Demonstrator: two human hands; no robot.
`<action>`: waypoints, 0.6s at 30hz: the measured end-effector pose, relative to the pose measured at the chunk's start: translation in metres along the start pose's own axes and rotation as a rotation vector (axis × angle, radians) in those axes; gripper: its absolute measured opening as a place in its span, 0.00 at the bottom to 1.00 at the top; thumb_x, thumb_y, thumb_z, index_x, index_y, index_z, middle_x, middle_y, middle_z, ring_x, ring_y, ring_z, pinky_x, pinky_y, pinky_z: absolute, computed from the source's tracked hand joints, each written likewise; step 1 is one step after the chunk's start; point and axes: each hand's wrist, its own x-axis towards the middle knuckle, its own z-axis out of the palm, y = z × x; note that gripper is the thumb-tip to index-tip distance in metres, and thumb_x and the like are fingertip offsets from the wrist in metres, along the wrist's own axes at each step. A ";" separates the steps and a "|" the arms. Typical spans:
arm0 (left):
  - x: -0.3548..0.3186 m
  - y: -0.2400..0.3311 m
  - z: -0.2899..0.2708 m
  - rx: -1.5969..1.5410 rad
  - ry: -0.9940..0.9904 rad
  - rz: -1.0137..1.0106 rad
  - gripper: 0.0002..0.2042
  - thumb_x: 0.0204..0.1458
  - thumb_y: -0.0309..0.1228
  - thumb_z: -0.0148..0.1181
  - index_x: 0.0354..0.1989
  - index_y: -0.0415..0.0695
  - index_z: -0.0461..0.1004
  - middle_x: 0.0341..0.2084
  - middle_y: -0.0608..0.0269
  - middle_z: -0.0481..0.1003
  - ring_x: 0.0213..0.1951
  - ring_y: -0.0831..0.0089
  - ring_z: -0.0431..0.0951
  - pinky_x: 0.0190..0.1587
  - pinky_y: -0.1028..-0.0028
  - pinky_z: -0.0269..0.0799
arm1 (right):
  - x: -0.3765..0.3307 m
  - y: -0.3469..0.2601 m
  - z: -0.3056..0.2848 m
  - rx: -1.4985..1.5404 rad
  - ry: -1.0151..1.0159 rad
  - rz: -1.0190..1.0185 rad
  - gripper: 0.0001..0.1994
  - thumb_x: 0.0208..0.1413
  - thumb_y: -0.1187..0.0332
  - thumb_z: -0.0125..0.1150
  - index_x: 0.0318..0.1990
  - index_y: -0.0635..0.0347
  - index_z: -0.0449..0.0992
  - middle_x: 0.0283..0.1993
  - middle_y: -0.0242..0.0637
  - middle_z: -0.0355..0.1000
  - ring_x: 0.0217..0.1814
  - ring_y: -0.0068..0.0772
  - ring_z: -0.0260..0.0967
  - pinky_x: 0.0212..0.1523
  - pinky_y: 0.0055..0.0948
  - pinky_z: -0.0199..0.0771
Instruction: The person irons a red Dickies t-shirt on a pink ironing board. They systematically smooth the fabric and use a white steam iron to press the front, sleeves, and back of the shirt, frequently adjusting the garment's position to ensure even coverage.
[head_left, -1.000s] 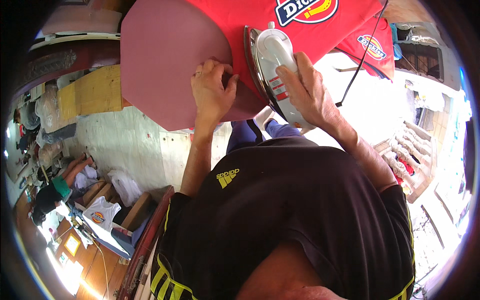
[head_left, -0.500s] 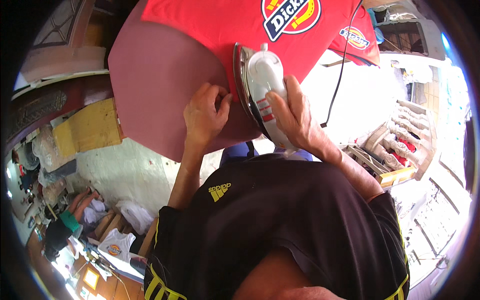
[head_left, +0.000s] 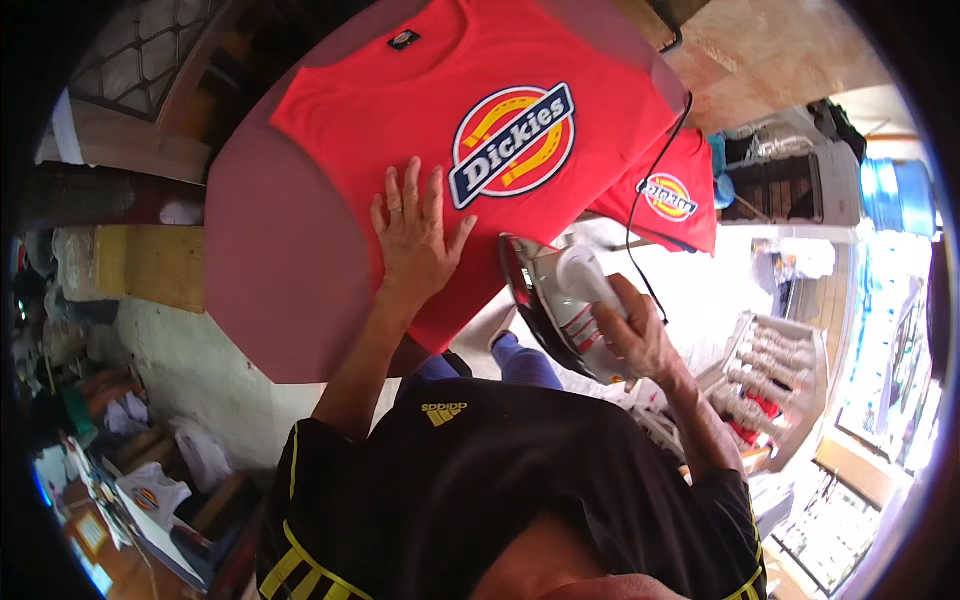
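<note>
A red sleeveless shirt (head_left: 350,110) with a large round printed emblem is spread over a mauve padded board (head_left: 280,240). My left hand (head_left: 418,240) lies flat on the shirt, fingers spread, just left of the emblem. My right hand (head_left: 632,328) grips the handle of a white and grey clothes iron (head_left: 565,305). The iron is tilted on its side at the shirt's lower right edge, its metal soleplate turned toward the left; whether it touches the cloth I cannot tell. Its black cord (head_left: 650,175) runs upward past the board's right edge.
A second red garment (head_left: 690,170) with a similar emblem hangs at the board's right. Further right stands a pale rack (head_left: 775,380) of turned balusters. A brown cardboard piece (head_left: 160,268) is left of the board; at lower left are a white shirt (head_left: 155,495) and plastic bags.
The shirt now lies further down and left across the board, its neckline in view. My left hand has gone from curled at its edge to flat on it. The iron has moved down and right.
</note>
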 end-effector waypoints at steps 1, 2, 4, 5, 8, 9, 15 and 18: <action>0.000 0.001 0.005 0.091 -0.018 -0.015 0.34 0.59 0.49 0.54 0.70 0.46 0.55 0.71 0.50 0.50 0.71 0.46 0.48 0.65 0.41 0.47 | 0.001 0.002 -0.019 -0.004 0.025 0.048 0.15 0.61 0.62 0.54 0.46 0.67 0.70 0.30 0.48 0.73 0.33 0.33 0.70 0.37 0.37 0.70; 0.003 0.001 0.008 0.181 -0.033 -0.029 0.35 0.59 0.51 0.53 0.70 0.46 0.55 0.71 0.51 0.50 0.71 0.45 0.48 0.65 0.41 0.46 | 0.003 0.006 -0.038 -0.013 0.076 0.017 0.15 0.61 0.63 0.57 0.46 0.67 0.71 0.33 0.46 0.74 0.34 0.29 0.70 0.37 0.36 0.70; 0.005 0.001 0.011 0.195 -0.025 -0.077 0.37 0.57 0.54 0.54 0.70 0.47 0.54 0.71 0.53 0.50 0.71 0.46 0.48 0.66 0.41 0.46 | 0.017 0.006 -0.078 -0.129 0.131 -0.043 0.14 0.60 0.64 0.60 0.45 0.66 0.71 0.34 0.45 0.74 0.36 0.27 0.71 0.38 0.34 0.71; 0.005 -0.001 0.013 0.201 -0.012 -0.096 0.37 0.57 0.54 0.53 0.70 0.47 0.54 0.71 0.53 0.50 0.71 0.47 0.48 0.66 0.41 0.46 | 0.026 0.005 -0.098 -0.186 0.149 -0.087 0.14 0.59 0.65 0.62 0.45 0.66 0.71 0.34 0.44 0.74 0.36 0.26 0.71 0.38 0.33 0.72; 0.020 0.000 0.016 0.194 0.048 -0.168 0.36 0.59 0.54 0.51 0.70 0.45 0.54 0.71 0.52 0.50 0.71 0.47 0.48 0.66 0.41 0.47 | 0.071 -0.030 -0.150 -0.373 0.165 -0.212 0.13 0.58 0.65 0.63 0.43 0.66 0.72 0.32 0.44 0.75 0.37 0.26 0.75 0.37 0.31 0.73; 0.031 -0.005 0.019 0.186 0.074 -0.185 0.36 0.59 0.55 0.51 0.69 0.44 0.56 0.71 0.52 0.51 0.71 0.46 0.49 0.66 0.41 0.48 | 0.090 -0.042 -0.163 -0.428 0.167 -0.365 0.13 0.58 0.66 0.63 0.44 0.67 0.72 0.30 0.45 0.76 0.32 0.28 0.75 0.35 0.31 0.73; 0.109 -0.077 0.029 0.324 0.161 -0.276 0.37 0.60 0.58 0.45 0.68 0.39 0.57 0.71 0.50 0.51 0.71 0.48 0.51 0.66 0.41 0.48 | 0.243 -0.122 -0.198 -0.802 -0.035 -0.822 0.17 0.56 0.62 0.66 0.47 0.65 0.76 0.36 0.45 0.76 0.36 0.35 0.73 0.39 0.33 0.71; 0.132 -0.111 0.029 0.422 0.224 -0.340 0.38 0.60 0.59 0.44 0.68 0.39 0.57 0.71 0.52 0.52 0.70 0.48 0.53 0.65 0.41 0.50 | 0.324 -0.157 -0.178 -0.931 -0.180 -1.226 0.21 0.57 0.57 0.66 0.54 0.59 0.74 0.34 0.38 0.76 0.30 0.28 0.71 0.33 0.28 0.70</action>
